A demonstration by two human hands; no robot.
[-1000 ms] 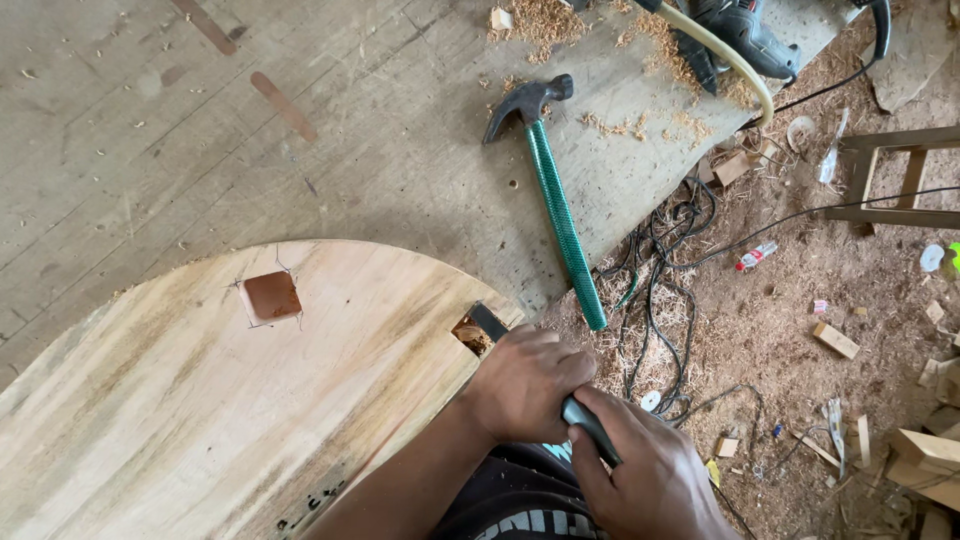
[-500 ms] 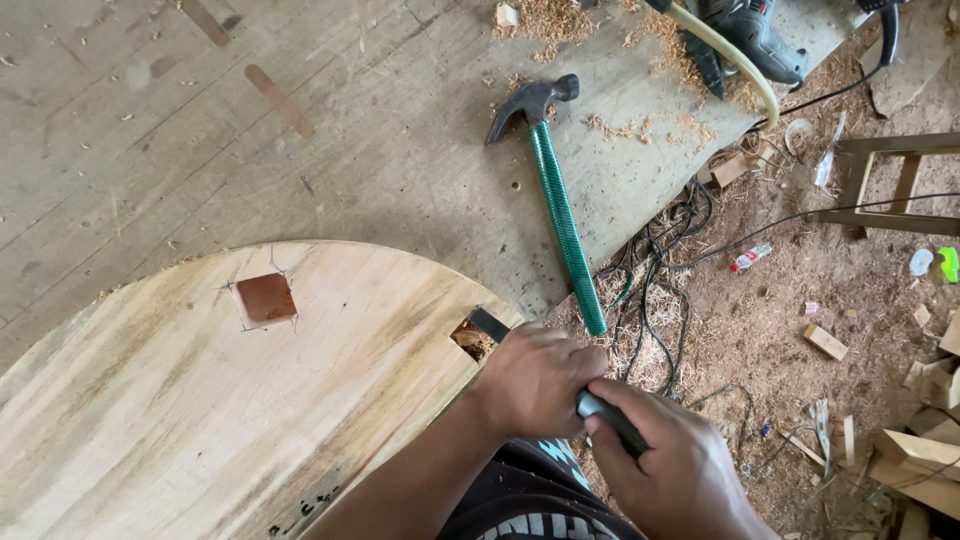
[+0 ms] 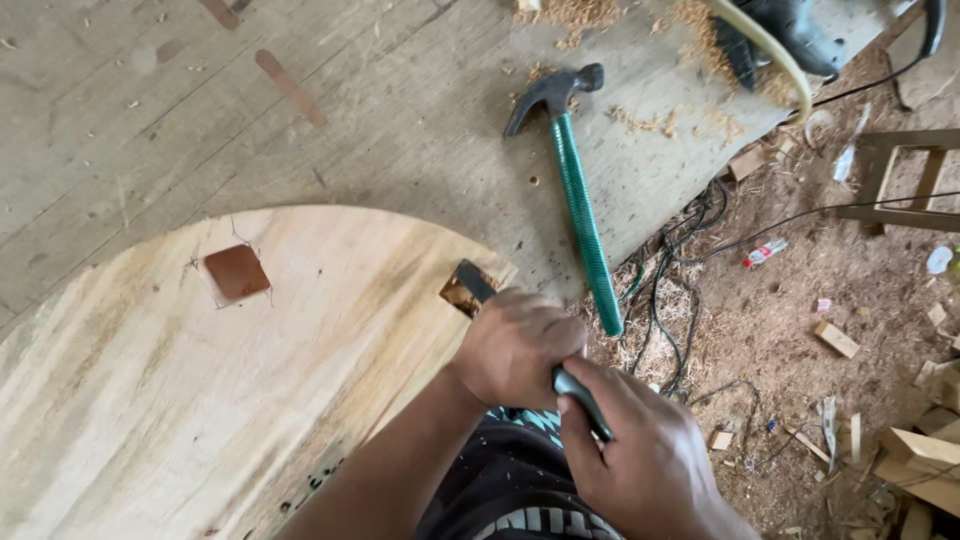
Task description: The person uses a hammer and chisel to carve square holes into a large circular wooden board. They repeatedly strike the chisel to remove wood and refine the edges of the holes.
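Both hands are wrapped around a dark-handled chisel, whose blade end sits in a small square notch at the right edge of the round wooden tabletop. The left hand has its fingers curled tight round the upper shaft, just behind the blade; the right hand is clamped on the handle end nearer the body. Since half a second ago the right hand has slid slightly nearer and to the right, while the left hand and blade have stayed at the notch. A second square cut-out lies further left on the tabletop. A green-handled claw hammer lies untouched on the workbench, just beyond the hands.
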